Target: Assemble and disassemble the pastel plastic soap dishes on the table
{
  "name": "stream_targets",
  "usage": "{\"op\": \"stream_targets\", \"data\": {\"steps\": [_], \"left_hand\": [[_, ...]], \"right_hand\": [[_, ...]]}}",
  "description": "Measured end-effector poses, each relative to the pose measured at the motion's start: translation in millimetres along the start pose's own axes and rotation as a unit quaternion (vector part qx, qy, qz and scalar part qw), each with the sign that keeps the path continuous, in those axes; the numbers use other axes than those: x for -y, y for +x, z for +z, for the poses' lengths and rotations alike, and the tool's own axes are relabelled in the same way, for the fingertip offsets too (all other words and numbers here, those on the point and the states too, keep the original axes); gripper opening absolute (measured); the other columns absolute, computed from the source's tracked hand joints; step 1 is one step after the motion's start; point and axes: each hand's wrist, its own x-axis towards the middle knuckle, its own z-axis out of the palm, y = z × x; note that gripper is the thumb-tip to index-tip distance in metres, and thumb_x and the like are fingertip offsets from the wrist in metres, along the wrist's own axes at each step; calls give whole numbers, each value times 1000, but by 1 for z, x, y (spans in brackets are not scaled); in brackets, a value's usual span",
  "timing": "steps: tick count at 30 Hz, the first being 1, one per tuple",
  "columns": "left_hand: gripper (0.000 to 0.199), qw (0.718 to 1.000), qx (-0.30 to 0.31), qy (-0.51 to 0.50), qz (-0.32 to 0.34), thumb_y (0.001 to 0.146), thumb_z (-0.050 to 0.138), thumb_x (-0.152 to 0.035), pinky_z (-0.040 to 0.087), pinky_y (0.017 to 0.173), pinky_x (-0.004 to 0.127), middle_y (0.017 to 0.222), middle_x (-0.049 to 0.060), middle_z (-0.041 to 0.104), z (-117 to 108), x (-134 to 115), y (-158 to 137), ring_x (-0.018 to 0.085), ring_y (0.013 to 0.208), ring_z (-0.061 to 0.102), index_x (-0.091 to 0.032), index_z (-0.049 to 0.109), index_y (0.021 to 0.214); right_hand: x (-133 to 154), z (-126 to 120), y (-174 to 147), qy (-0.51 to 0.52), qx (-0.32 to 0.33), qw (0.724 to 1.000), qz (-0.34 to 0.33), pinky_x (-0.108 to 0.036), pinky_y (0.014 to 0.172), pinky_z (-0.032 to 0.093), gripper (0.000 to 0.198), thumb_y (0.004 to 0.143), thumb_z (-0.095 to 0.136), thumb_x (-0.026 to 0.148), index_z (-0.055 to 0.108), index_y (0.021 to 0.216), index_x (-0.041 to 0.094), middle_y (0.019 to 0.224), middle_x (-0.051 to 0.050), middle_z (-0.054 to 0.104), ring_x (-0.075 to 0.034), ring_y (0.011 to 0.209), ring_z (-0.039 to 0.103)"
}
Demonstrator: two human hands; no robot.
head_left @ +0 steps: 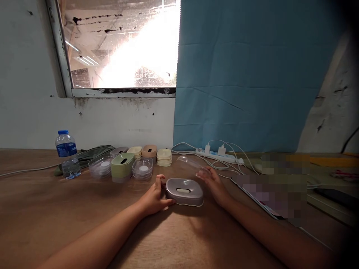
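Low on the table in front of me is a mauve-grey oval box [183, 190] with a slot in its top and a pale wavy edge at its base. My left hand [157, 197] grips its left end, thumb along the front and fingers behind. Just behind the box's right end, my right hand [213, 183] pinches a clear plastic tray [192, 164], which it holds tilted above the table. What lies inside the box is hidden, apart from something pale showing through the slot.
Behind my hands stand a green box [122, 166], stacked clear trays [143, 170], cream lids [164, 157] and a peach box [149, 153]. A water bottle [67, 155] stands at left beside a dark pouch [94, 155]. A power strip [220, 156] with cables runs along the back right.
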Motion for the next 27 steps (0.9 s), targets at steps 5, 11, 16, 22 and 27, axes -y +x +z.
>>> {"op": "stream_targets", "data": {"steps": [5, 11, 16, 22, 27], "left_hand": [[57, 1000, 15, 19, 4, 74, 61, -37, 42, 90, 37, 107, 10, 56, 3, -6, -4, 20, 100, 54, -20, 25, 115], [45, 964, -103, 197, 148, 82, 52, -32, 37, 97, 45, 124, 17, 44, 1, -17, -4, 26, 118, 41, -17, 30, 119], [40, 872, -148, 361, 294, 87, 39, -11, 30, 106, 42, 134, 11, 39, -10, -25, -3, 22, 130, 28, -18, 36, 126], [28, 855, -98, 363, 357, 89, 38, -11, 34, 105, 36, 110, 2, 62, -21, -17, 2, 15, 119, 44, -18, 52, 112], [20, 835, -53, 346, 424, 88, 43, -13, 37, 102, 34, 97, 2, 66, -28, -15, 2, 14, 110, 51, -17, 59, 100]], "right_hand": [[4, -16, 14, 57, -84, 995, 6, -27, 61, 52, 38, 56, 71, 44, 51, 81, 23, 88, 2, 59, -15, 69, 63], [21, -15, 12, 85, -123, 988, 31, -16, 34, 35, 45, 50, 74, 24, 48, 87, 24, 76, 6, 57, -5, 42, 50], [33, -3, 1, 77, -72, 992, 70, -15, 29, 27, 40, 52, 72, 23, 55, 88, 21, 81, 1, 62, -3, 37, 44], [40, 4, -11, 24, 75, 992, 94, -15, 29, 20, 42, 60, 67, 28, 59, 100, 21, 81, 0, 64, -1, 35, 37], [38, 4, -11, 0, 94, 992, 79, -15, 29, 20, 40, 61, 68, 32, 54, 98, 23, 82, 1, 64, -2, 34, 36]]}}
